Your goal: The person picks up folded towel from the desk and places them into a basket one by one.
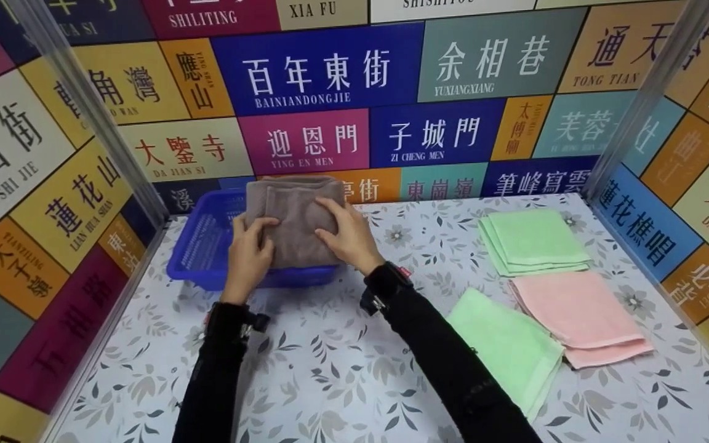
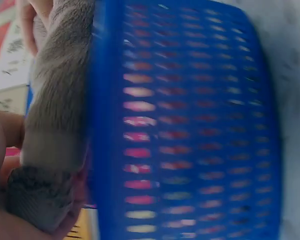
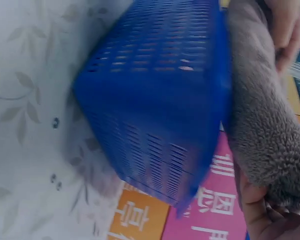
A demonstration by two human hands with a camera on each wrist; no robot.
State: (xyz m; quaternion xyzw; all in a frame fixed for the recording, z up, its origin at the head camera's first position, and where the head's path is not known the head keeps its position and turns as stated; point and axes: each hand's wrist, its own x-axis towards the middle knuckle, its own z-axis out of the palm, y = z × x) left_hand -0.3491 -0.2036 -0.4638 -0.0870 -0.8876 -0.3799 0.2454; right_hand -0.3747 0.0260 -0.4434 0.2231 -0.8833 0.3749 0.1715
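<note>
Both hands hold a folded grey-brown towel point(image 1: 299, 224) above the front right part of a blue plastic basket point(image 1: 200, 246). My left hand point(image 1: 250, 252) grips the towel's left side, thumb toward the front face. On the opposite side my right hand point(image 1: 351, 234) pinches it, with fingers spread over the face. In the left wrist view the towel's thick folded edge point(image 2: 60, 100) lies along the basket's rim. The right wrist view shows the fuzzy towel point(image 3: 265, 100) just beyond the basket wall point(image 3: 145, 125), with fingers curled under its end.
On the right of the flower-patterned table point(image 1: 330, 369) lie a folded green towel point(image 1: 533, 240), a folded pink towel point(image 1: 576, 311) and another green towel point(image 1: 508, 351) nearer the front. Walls printed with coloured signs point(image 1: 317, 67) enclose the back and sides.
</note>
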